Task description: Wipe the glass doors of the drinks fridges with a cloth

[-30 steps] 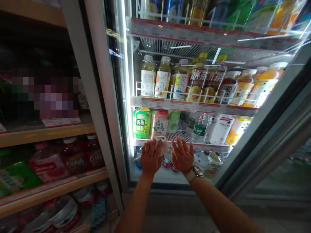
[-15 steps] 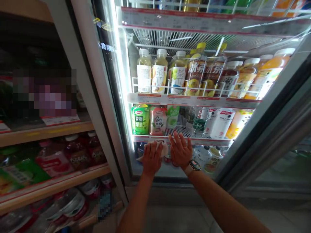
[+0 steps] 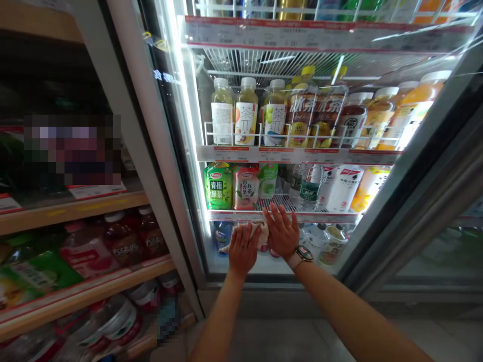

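My left hand (image 3: 242, 251) presses a crumpled pale cloth (image 3: 263, 234) flat against the glass front (image 3: 241, 265) of a lit drinks fridge, low down by the bottom shelf. The cloth shows around my fingers on both sides. Just to the right, my right hand (image 3: 282, 234) lies on the glass with its fingers spread and nothing in it. A watch (image 3: 304, 253) sits on that wrist, and a ring on one finger. Behind the glass, above my hands, stand a green tea bottle (image 3: 219, 187) and a pink-red one (image 3: 246, 188).
Several tea bottles (image 3: 274, 113) fill the middle shelf, behind a white wire rail. Price strips (image 3: 302, 155) run along the shelf edges. Metal frames (image 3: 407, 151) flank the glass. On the left are wooden shelves (image 3: 90, 284) with more drinks. Grey floor (image 3: 279, 342) lies below.
My left hand and the cloth have slid a little to the right across the glass, closer to my right hand. My right hand stays almost where it was.
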`<state>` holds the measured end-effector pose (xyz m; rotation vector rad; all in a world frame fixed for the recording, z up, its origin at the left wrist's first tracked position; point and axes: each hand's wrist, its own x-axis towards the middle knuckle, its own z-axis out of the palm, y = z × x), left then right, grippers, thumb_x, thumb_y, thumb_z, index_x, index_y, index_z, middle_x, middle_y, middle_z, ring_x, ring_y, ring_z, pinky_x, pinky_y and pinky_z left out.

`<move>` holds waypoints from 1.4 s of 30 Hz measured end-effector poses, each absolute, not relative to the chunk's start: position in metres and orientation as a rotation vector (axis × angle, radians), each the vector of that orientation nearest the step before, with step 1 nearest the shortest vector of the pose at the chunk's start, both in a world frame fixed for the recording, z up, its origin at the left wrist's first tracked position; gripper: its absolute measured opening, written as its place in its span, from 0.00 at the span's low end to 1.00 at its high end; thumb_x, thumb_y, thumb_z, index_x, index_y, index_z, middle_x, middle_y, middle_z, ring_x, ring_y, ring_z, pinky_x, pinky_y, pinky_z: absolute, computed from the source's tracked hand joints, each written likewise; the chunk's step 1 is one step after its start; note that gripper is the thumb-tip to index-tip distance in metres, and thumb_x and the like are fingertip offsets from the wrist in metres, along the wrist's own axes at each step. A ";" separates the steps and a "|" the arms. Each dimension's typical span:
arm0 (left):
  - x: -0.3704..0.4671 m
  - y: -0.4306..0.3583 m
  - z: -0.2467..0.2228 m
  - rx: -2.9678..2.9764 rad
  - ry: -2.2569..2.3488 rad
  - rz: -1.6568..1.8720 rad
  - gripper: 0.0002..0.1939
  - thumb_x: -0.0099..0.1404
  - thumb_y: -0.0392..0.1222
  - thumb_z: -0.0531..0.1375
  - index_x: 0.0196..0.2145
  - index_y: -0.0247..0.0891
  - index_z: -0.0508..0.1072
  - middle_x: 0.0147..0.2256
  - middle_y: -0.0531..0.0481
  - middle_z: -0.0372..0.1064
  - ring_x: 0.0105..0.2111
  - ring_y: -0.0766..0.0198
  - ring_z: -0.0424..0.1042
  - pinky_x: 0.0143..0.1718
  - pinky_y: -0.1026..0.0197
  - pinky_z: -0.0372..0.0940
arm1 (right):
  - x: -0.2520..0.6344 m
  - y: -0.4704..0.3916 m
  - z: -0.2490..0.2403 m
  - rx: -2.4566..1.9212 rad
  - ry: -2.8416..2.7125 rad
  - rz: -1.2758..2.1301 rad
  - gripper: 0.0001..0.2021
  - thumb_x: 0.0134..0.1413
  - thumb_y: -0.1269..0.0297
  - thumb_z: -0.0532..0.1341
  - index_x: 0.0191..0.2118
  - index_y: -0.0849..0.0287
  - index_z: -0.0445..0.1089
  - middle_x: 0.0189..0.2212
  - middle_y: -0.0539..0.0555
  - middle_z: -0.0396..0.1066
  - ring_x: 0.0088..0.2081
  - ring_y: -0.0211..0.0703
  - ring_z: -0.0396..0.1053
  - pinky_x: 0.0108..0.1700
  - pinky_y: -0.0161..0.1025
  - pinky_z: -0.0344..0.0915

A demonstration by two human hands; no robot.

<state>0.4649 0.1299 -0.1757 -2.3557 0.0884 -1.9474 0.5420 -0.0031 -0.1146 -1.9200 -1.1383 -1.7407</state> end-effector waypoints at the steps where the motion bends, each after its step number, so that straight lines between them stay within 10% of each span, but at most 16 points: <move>1: 0.463 0.137 -0.176 -2.340 0.075 -1.949 0.28 0.71 0.40 0.50 0.67 0.42 0.53 0.66 0.43 0.51 0.68 0.55 0.46 0.68 0.51 0.45 | 0.542 -0.003 -0.114 -1.922 -1.141 -1.737 0.31 0.62 0.66 0.50 0.70 0.57 0.46 0.63 0.57 0.62 0.68 0.45 0.49 0.70 0.48 0.35; 11: 0.451 0.174 -0.172 -2.249 -0.704 -2.452 0.33 0.71 0.42 0.49 0.69 0.33 0.42 0.69 0.34 0.37 0.69 0.47 0.36 0.68 0.38 0.39 | 0.541 -0.004 -0.114 -1.935 -1.158 -1.687 0.32 0.62 0.66 0.51 0.70 0.56 0.45 0.63 0.55 0.61 0.69 0.45 0.48 0.70 0.49 0.35; 18: 0.464 0.127 -0.224 -2.390 -0.036 -1.937 0.30 0.70 0.40 0.51 0.68 0.42 0.51 0.68 0.43 0.44 0.69 0.54 0.40 0.69 0.47 0.40 | 0.541 -0.004 -0.114 -1.935 -1.157 -1.734 0.31 0.63 0.66 0.50 0.70 0.56 0.45 0.64 0.56 0.60 0.69 0.44 0.46 0.70 0.49 0.35; 27: 0.448 0.164 -0.168 -2.351 -0.730 -2.326 0.35 0.70 0.41 0.51 0.69 0.34 0.40 0.69 0.34 0.35 0.70 0.46 0.34 0.67 0.36 0.38 | 0.542 -0.004 -0.115 -1.950 -1.153 -1.707 0.33 0.61 0.66 0.52 0.70 0.56 0.44 0.64 0.54 0.60 0.70 0.44 0.45 0.71 0.48 0.35; 42: 0.445 0.157 -0.114 -2.334 0.248 -1.731 0.30 0.72 0.42 0.47 0.69 0.37 0.47 0.69 0.44 0.43 0.69 0.57 0.40 0.68 0.54 0.44 | 0.543 -0.002 -0.117 -1.911 -1.159 -1.688 0.29 0.62 0.67 0.51 0.68 0.53 0.52 0.62 0.54 0.63 0.67 0.44 0.52 0.70 0.49 0.36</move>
